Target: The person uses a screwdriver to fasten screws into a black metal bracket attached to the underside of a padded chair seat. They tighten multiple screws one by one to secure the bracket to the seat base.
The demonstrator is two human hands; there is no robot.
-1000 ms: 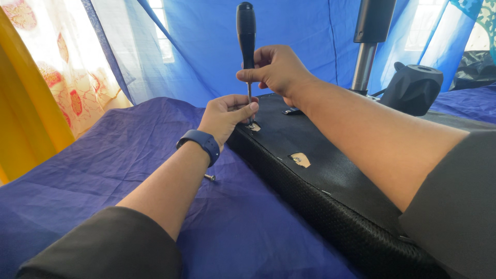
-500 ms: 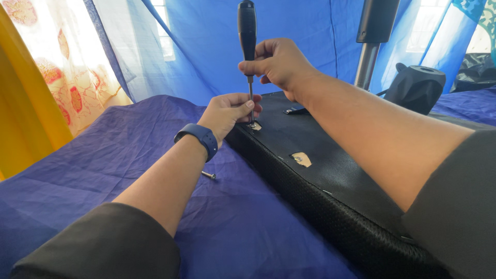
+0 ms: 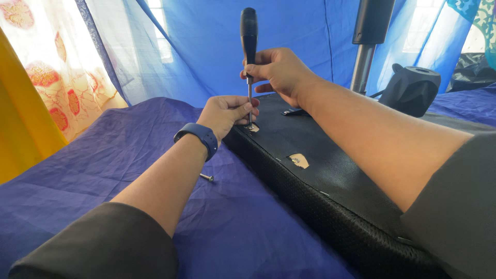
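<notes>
Item: right hand (image 3: 279, 70). Fingers are curling closed around the upper shank and lower handle of a screwdriver (image 3: 249, 57), which is standing upright with its black handle pointing up and its metal tip resting on the far left corner of a long black speaker cabinet (image 3: 330, 181).

Item: left hand (image 3: 227, 112). It is sitting loosely closed just left of the screwdriver's tip, thumb and forefinger pinching in toward the shank near the cabinet's surface; whether they are actually touching the metal cannot be told. A blue wristband (image 3: 198, 135) is wrapping the wrist.

Item: black speaker cabinet. It is lying flat on its side, running from the far centre toward the near right, with a mesh grille facing left and a textured top panel facing up. Two pale torn patches are showing on the top: one at the screwdriver's tip, one (image 3: 299, 160) nearer along the left edge.

Item: loose screw (image 3: 206, 177). It is lying on the blue cloth (image 3: 93, 175), just beside the left forearm and near the cabinet's grille, apart from both hands.

Item: blue cloth. It is covering the surface under the cabinet and spreading to the left and near side, creased.

Item: surroundings. A second dark speaker (image 3: 411, 89) is sitting at the far right, beside a metal pole (image 3: 362, 64) that is carrying a black box. Blue fabric and a floral curtain (image 3: 51, 77) are hanging at the far left.
</notes>
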